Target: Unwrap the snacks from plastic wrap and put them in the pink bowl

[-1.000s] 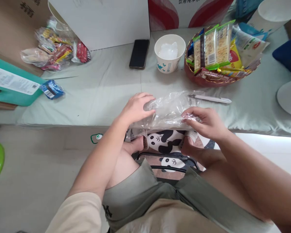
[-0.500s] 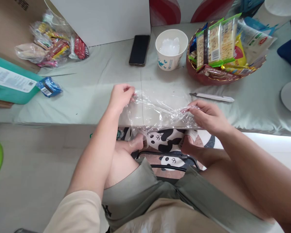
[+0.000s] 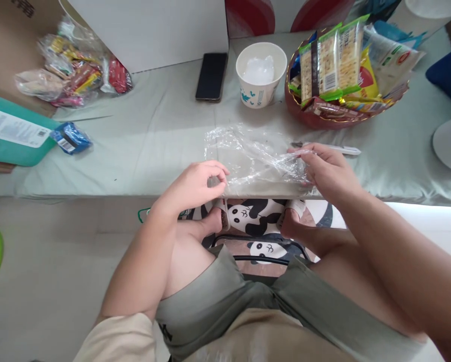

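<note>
A crumpled, see-through plastic bag [image 3: 248,151] lies spread between my two hands, close to the table's front edge. My right hand [image 3: 329,168] pinches its bunched right end between thumb and fingers. At the near left corner, the thumb and forefinger of my left hand [image 3: 199,186] curl together on the film's edge. Behind my right fingers lies a white utility knife [image 3: 344,149], its dark tip pointing left and partly covered.
Beyond the bag are a black phone [image 3: 211,77], a paper cup [image 3: 261,93] with whitish translucent stuff inside, and a dark red bowl [image 3: 304,115] heaped with packaged snacks. Leftward sit a blue packet [image 3: 72,138], a teal box [image 3: 22,151] and a clear bag of snacks [image 3: 75,75].
My left hand has let go of the bag's far left corner and come nearer to me, to its near edge. My right hand keeps its hold, slightly farther out. The bag lies flatter.
</note>
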{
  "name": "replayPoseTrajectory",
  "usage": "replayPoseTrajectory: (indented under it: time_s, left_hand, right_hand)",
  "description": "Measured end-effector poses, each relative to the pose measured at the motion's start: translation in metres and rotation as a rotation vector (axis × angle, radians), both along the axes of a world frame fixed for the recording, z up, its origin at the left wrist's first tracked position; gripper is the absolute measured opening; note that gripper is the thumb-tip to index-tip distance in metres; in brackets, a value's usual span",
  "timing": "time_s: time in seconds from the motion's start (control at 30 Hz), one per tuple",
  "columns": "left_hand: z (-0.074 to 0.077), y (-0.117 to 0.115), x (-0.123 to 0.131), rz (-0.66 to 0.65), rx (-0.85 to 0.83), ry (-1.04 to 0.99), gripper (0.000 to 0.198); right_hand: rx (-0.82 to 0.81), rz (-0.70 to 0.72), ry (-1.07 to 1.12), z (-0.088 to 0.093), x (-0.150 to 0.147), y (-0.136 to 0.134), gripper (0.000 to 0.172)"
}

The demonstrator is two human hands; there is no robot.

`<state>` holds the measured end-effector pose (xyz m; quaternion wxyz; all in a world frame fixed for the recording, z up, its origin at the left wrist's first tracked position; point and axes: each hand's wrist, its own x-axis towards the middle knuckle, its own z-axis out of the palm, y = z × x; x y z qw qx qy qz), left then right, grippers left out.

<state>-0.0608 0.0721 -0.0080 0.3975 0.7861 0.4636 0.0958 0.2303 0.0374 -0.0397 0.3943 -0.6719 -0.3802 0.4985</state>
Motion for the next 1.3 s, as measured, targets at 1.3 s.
replayPoseTrajectory:
  time_s: [1.3]
  left_hand:
    - [-0.014, 0.035, -0.018, 0.581, -0.175, 0.026, 0.038]
  right_hand:
    - [0.109, 0.19, -0.869, -0.003, 0.014, -0.001, 0.042]
